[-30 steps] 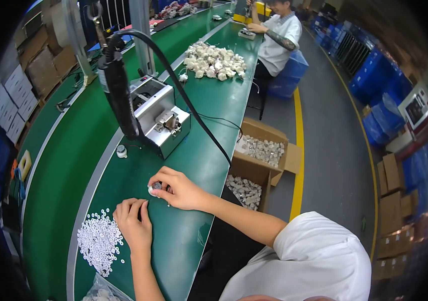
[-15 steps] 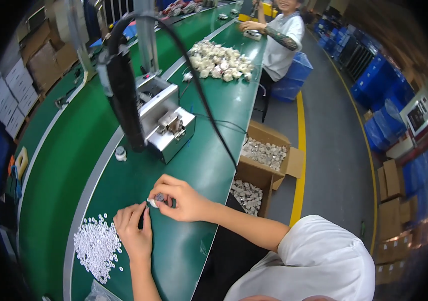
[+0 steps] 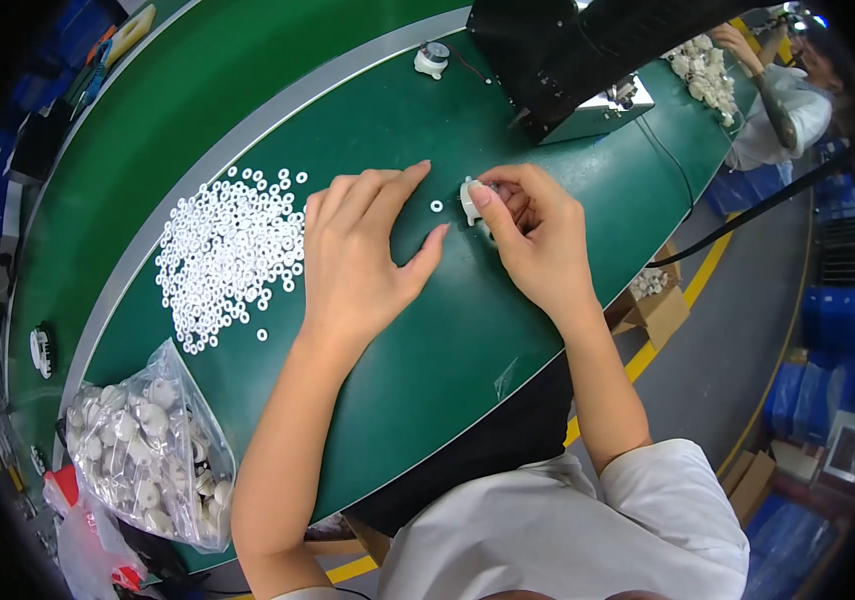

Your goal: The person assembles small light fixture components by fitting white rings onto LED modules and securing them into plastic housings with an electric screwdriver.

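My right hand [image 3: 542,235] is closed round a small round part with a white plastic housing [image 3: 470,202], its white end pointing toward my left hand. The fingers hide the rest of that part. My left hand [image 3: 362,235] hovers over the green table with fingers spread and thumb apart, holding nothing. One white ring [image 3: 436,206] lies between my two hands. Left of my left hand spreads a heap of small white rings [image 3: 227,255]. A similar part with a white base and dark round top [image 3: 431,62] stands farther back on the table.
A clear plastic bag of white round parts [image 3: 152,450] lies at the near left. A black device [image 3: 587,55] and a metal box [image 3: 597,118] stand at the back right. Beyond sit a heap of white parts [image 3: 704,78] and a co-worker [image 3: 797,110]. An open carton [image 3: 655,310] stands right of the table.
My view has swung left and down. The left hand has drawn away from the part and its fingers have spread. The right hand still grips the white-housed part.
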A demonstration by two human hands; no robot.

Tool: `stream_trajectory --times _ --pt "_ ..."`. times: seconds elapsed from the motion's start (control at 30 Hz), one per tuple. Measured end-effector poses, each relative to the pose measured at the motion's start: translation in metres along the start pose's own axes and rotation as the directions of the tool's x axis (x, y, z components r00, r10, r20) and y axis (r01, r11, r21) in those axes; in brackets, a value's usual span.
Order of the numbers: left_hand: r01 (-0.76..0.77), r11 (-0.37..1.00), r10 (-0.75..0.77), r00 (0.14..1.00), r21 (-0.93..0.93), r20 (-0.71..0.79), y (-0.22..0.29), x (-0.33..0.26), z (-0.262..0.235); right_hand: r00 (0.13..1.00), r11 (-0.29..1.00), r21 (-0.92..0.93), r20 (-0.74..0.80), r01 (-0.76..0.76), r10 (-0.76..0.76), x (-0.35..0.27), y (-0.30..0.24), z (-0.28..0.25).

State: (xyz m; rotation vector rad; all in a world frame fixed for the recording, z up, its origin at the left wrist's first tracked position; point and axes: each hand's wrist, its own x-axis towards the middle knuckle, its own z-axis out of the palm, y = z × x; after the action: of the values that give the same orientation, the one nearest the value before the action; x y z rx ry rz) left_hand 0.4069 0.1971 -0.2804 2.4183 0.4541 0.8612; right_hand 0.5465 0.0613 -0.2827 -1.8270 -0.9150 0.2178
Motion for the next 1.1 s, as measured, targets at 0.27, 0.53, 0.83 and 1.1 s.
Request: stream_trajectory --times 0.27,0.53,0.83,1.1 --pt "-0.049 0.998 0.048 0.998 0.034 0.028 -0.008 -0.004 0.012 0.995 0.98 0.182 0.061 -0.085 0.075 -0.004 0.013 -0.005" --pt "0.027 0.996 -0.018 0.994 -0.09 0.11 -0.008 0.0 0.002 0.969 0.987 0.161 0.247 -0.025 -0.016 0.018 0.007 -0.012" --pt "0.037 0.994 -0.026 0.994 -0.107 0.104 -0.009 -0.003 0.005 0.956 0.986 -0.168 0.289 0.01 0.04 0.031 -0.016 -0.011" --pt "0.128 0.971 -0.118 0.991 -0.203 0.063 -0.011 -0.007 0.009 0.957 0.984 -0.177 0.278 -0.035 0.084 0.034 -0.012 -0.009"
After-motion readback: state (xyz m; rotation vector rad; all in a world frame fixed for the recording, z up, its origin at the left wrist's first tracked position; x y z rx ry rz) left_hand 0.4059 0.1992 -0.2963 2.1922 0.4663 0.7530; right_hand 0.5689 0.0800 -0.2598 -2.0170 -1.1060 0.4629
